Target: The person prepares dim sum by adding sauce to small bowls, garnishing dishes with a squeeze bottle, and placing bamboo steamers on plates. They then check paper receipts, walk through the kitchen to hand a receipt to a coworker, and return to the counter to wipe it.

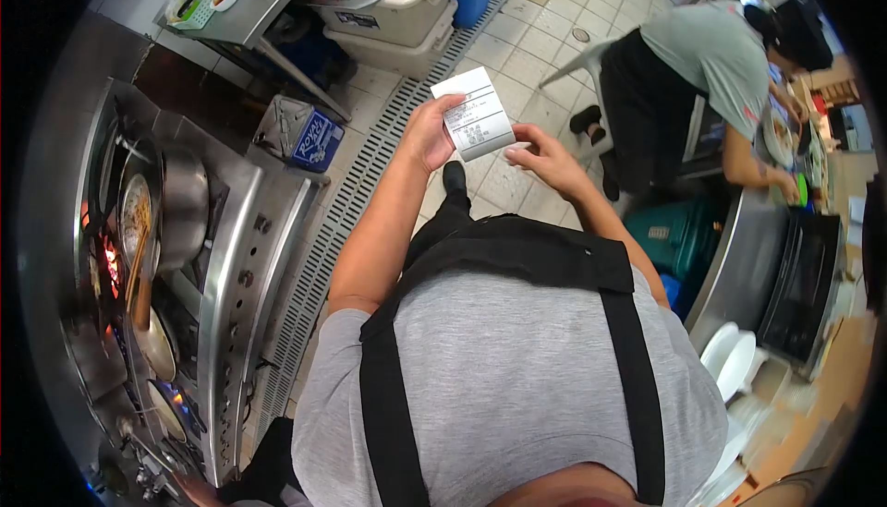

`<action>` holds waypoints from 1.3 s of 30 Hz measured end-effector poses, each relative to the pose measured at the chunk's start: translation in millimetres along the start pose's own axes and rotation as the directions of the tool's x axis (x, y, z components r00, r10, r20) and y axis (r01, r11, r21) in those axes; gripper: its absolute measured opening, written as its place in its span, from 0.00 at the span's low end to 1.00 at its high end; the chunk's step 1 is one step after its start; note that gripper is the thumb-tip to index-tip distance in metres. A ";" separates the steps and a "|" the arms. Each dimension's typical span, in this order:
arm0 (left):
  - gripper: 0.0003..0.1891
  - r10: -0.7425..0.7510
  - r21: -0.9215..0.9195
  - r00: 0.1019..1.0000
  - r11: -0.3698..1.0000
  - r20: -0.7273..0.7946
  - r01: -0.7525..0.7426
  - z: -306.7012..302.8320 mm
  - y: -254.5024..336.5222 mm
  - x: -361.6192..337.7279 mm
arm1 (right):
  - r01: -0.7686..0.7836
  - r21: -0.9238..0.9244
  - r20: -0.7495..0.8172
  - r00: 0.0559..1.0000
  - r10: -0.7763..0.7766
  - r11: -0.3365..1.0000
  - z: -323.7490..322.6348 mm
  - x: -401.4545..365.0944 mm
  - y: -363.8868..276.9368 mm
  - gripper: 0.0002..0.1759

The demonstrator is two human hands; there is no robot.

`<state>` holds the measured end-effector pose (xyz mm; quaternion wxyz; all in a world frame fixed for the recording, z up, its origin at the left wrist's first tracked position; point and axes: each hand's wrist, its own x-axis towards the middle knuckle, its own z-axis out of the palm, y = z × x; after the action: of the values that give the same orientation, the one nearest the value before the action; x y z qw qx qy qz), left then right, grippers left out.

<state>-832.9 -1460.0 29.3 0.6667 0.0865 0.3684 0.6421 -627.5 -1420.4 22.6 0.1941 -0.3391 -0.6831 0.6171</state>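
A printed paper slip [476, 117] is held up in front of my body, over the tiled floor. My left hand [431, 133] grips its left edge, with the thumb lying over the printed side. At the slip's lower right edge is my right hand [547, 161], its thumb and fingers curled close together by the corner of the paper. Lines of small print show on the slip, too small to read.
A stove [236, 276] with pans and a large pot [185, 207] over flames stands at the left. A co-worker [684, 82] bends over a counter at the right. A floor drain grate [370, 175], a Royal box [300, 135] and stacked white plates [730, 359] are nearby.
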 end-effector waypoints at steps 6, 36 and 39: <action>0.15 0.014 0.090 0.994 0.996 0.109 -0.024 18.7 63.9 132.4 | -0.009 0.369 -0.071 0.997 0.038 0.929 -36.1 145.0 -3.4 0.16; 0.17 -0.211 0.535 0.938 0.844 0.274 0.034 251.6 166.5 783.3 | 0.086 0.276 -0.257 0.966 -0.012 0.957 -569.5 611.5 -21.2 0.13; 0.15 -0.232 0.544 0.903 0.839 0.361 -0.002 287.5 176.5 867.1 | 0.085 0.308 -0.278 0.961 0.004 0.948 -630.0 652.2 -27.3 0.11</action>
<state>-882.9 -531.2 8.5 0.7171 0.3783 0.3869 0.4393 -656.0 -514.1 52.0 0.3517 -0.3717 -0.5484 0.6614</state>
